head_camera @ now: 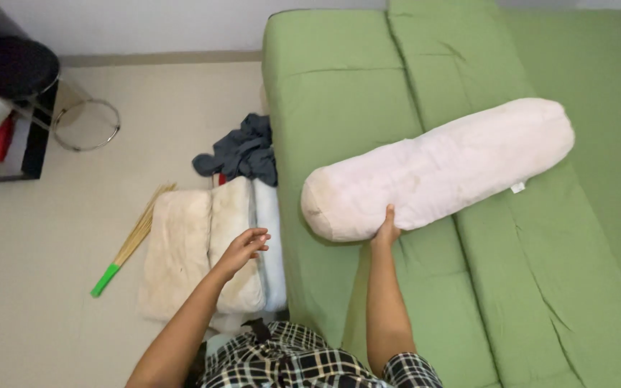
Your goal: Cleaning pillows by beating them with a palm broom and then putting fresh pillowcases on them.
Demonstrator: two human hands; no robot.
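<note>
A long white bolster pillow (440, 169) lies slantwise across the green mattress (339, 86), its small white tag showing at the lower right side. My right hand (386, 230) grips the pillow's lower edge near its left end. My left hand (244, 248) hovers open, fingers apart, above a stack of cream and white pillows (203, 251) on the floor beside the mattress, holding nothing.
A dark blue heap of clothes (242, 152) lies on the floor against the mattress edge. A stick broom with a green handle (131, 241) rests left of the pillows. A black stool (12, 68) and a metal ring (86, 123) stand at the far left.
</note>
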